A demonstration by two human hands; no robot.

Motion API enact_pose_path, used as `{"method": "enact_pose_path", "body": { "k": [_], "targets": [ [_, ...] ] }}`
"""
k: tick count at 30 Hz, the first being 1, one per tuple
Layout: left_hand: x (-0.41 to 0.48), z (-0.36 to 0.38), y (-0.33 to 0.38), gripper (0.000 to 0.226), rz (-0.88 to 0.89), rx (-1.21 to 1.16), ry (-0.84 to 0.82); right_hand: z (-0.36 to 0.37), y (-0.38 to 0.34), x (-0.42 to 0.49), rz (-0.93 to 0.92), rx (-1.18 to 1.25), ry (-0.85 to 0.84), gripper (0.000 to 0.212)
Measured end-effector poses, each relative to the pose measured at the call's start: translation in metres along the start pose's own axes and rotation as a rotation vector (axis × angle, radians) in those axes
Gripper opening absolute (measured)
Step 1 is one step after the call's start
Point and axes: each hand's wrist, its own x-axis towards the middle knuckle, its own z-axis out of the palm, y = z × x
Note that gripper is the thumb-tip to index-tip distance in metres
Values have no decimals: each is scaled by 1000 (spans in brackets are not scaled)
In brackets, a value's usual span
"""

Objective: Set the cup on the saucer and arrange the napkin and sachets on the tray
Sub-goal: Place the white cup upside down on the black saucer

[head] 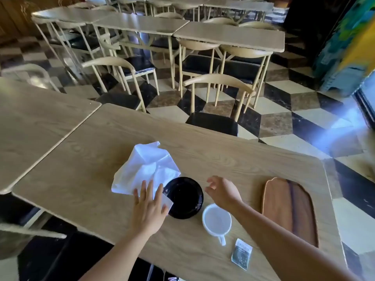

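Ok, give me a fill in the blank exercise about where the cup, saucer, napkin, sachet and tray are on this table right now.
1. The white cup stands on the table, not yet on the black ____.
2. The wooden tray has ____ on it.
3. The left hand lies flat on the white ____.
4. The sachet lies nearest the ____ of the cup.

Missing words: saucer; nothing; napkin; handle

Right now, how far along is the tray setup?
Nothing looks finished. The white ceramic cup stands on the table beside the black round saucer, not on it. The left hand rests flat on the crumpled white napkin; the right hand hovers open. The grey sachet lies off the bare wooden tray.
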Motion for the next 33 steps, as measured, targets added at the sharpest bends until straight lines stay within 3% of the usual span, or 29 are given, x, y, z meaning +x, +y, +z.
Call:
{"method": "enact_pose_path", "body": {
  "k": [6, 11, 16, 20, 33],
  "targets": [
    [16, 38, -15, 63, -7, -110, -54, 34, -4, 43, 143, -47, -70, 43],
    [17, 61, -30, 60, -20, -222, -49, 58, 4, 66, 158, -72, -108, 47],
    [16, 68, -35, 55, -17, -250, -20, 67, 8, 80, 80, -96, -133, 17],
    [16, 69, -32, 57, -23, -198, -37, 62, 20, 84, 86, -35, -107, 8],
    [19, 70, -18, 58, -39, -27, -41, 9, 85, 89, 314, 207, 103, 5]
  ]
}}
